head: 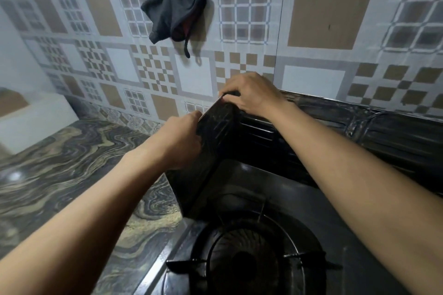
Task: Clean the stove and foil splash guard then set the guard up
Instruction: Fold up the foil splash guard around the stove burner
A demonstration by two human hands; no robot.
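the foil splash guard stands upright around the stove, its side panel along the stove's left edge and its back panel against the tiled wall. the left hand pinches the side panel's outer face; the right hand closes over its top corner at 12 o'clock. the burner sits at 6 o'clock. bare marbled counter spreads toward 9 o'clock. a dark cloth hangs on the wall at 11 o'clock.

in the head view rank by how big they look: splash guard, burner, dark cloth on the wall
1. Splash guard, spanning the stove's back and left side.
2. Burner, though nearness to the camera inflates it.
3. Dark cloth.
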